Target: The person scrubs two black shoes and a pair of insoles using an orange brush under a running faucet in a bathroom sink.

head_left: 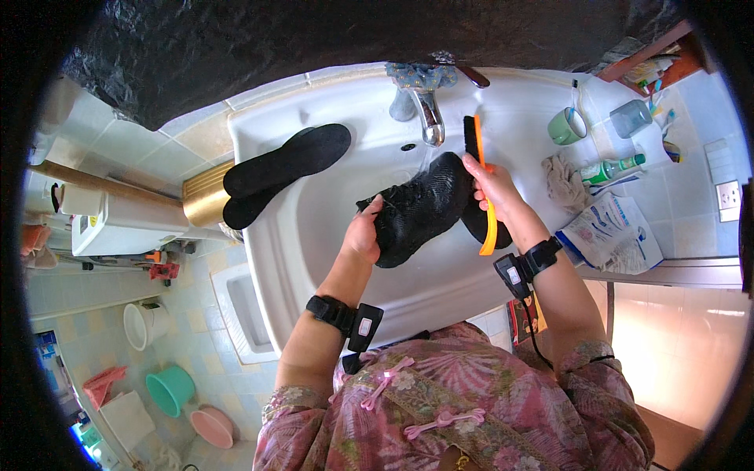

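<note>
Over the white washbasin (pixel 306 235), a wet black shoe (pixel 420 204) is held between my two hands. My left hand (pixel 364 235) is closed on its ankle end. An orange brush with black bristles (pixel 490 228) is gripped in my right hand (pixel 496 187), whose thumb lies close to the shoe's toe. The bristles point up past the hand. Behind the brush handle, another black item (pixel 476 224) is partly hidden; it looks like a second shoe. Water appears to fall from the chrome faucet (pixel 430 118) onto the shoe.
Two black insoles (pixel 302 155) overlap on the basin's left rim. On the right ledge are a green cup (pixel 565 127), a cloth (pixel 564 180), a green bottle (pixel 613 168) and a plastic packet (pixel 613 231). A green basin (pixel 170 391) and a pink basin (pixel 213 426) stand lower left.
</note>
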`<state>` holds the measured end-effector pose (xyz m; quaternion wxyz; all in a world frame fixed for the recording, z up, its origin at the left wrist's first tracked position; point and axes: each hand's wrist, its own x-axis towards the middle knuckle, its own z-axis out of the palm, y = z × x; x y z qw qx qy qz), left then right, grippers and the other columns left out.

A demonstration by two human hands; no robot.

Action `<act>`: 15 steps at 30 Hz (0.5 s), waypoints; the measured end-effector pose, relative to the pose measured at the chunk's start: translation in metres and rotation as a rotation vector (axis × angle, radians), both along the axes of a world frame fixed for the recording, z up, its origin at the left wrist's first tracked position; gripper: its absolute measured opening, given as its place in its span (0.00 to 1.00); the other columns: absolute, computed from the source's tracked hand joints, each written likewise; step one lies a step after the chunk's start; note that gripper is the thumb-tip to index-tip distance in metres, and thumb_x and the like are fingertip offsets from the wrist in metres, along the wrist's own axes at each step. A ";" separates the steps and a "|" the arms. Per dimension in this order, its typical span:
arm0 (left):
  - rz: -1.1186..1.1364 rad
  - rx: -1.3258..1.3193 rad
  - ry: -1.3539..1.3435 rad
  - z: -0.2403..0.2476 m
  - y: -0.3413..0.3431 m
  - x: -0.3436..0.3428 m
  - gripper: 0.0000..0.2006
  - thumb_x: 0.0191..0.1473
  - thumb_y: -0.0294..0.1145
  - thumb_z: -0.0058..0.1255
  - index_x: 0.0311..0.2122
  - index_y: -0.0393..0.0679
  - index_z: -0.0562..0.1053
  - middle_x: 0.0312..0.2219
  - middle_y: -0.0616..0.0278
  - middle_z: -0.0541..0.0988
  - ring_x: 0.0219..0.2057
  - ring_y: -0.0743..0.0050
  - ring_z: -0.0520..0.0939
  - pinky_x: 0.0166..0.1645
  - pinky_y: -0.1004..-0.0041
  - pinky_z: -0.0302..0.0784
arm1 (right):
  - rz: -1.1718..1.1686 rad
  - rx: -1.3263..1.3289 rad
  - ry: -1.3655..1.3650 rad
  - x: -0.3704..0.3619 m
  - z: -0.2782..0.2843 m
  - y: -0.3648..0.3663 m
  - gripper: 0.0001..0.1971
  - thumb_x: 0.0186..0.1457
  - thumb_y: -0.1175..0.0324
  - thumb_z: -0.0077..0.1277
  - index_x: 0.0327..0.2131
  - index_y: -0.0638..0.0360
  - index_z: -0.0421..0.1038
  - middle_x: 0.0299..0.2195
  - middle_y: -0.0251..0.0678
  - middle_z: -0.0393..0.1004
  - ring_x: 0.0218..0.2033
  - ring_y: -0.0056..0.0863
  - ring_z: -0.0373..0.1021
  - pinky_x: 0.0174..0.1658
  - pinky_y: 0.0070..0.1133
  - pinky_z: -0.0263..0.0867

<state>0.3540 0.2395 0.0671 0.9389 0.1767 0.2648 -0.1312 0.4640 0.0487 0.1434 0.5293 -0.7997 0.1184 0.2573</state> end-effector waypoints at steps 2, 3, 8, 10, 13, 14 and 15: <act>-0.022 0.176 0.009 -0.006 0.003 0.011 0.15 0.54 0.36 0.38 0.39 0.36 0.69 0.34 0.55 0.75 0.34 0.64 0.77 0.40 0.69 0.73 | -0.010 0.024 0.083 0.005 0.000 0.000 0.22 0.42 0.43 0.51 0.24 0.52 0.62 0.13 0.21 0.56 0.13 0.10 0.55 0.12 0.11 0.49; -0.032 0.215 -0.078 -0.001 0.004 0.013 0.13 0.50 0.33 0.44 0.37 0.35 0.70 0.30 0.57 0.76 0.30 0.67 0.77 0.36 0.72 0.73 | -0.018 0.013 0.080 0.001 -0.001 -0.001 0.24 0.42 0.39 0.48 0.25 0.52 0.64 0.15 0.22 0.60 0.14 0.12 0.57 0.13 0.11 0.51; -0.070 0.514 -0.111 0.004 0.006 0.029 0.15 0.43 0.35 0.52 0.34 0.33 0.71 0.26 0.59 0.76 0.25 0.71 0.76 0.32 0.76 0.72 | -0.078 0.640 0.442 -0.023 -0.014 -0.028 0.34 0.46 0.37 0.40 0.45 0.59 0.62 0.39 0.38 0.70 0.37 0.31 0.70 0.35 0.35 0.68; -0.238 0.610 -0.150 0.018 0.005 0.031 0.12 0.43 0.31 0.52 0.32 0.32 0.72 0.28 0.57 0.76 0.28 0.68 0.77 0.35 0.74 0.73 | -0.200 0.747 0.523 -0.034 -0.025 -0.038 0.34 0.45 0.37 0.40 0.45 0.58 0.63 0.41 0.38 0.69 0.40 0.33 0.67 0.41 0.32 0.66; -0.245 0.686 -0.259 0.034 -0.011 0.032 0.15 0.42 0.36 0.56 0.30 0.33 0.72 0.25 0.59 0.76 0.26 0.73 0.76 0.33 0.75 0.72 | -0.201 1.034 0.509 -0.048 -0.063 -0.062 0.31 0.48 0.41 0.41 0.46 0.58 0.63 0.42 0.38 0.68 0.43 0.34 0.66 0.47 0.29 0.61; -0.276 0.691 -0.300 0.047 -0.017 0.033 0.16 0.41 0.38 0.57 0.29 0.33 0.72 0.24 0.60 0.76 0.26 0.75 0.75 0.33 0.76 0.72 | -0.205 1.146 0.547 -0.053 -0.064 -0.064 0.30 0.49 0.43 0.41 0.47 0.58 0.62 0.44 0.38 0.68 0.44 0.34 0.65 0.49 0.29 0.60; -0.279 0.727 -0.394 0.045 -0.023 0.033 0.18 0.41 0.40 0.58 0.28 0.33 0.72 0.23 0.63 0.76 0.26 0.78 0.74 0.32 0.76 0.71 | -0.158 1.375 0.760 -0.058 -0.069 -0.057 0.28 0.52 0.45 0.38 0.49 0.56 0.60 0.47 0.40 0.64 0.48 0.35 0.62 0.51 0.31 0.58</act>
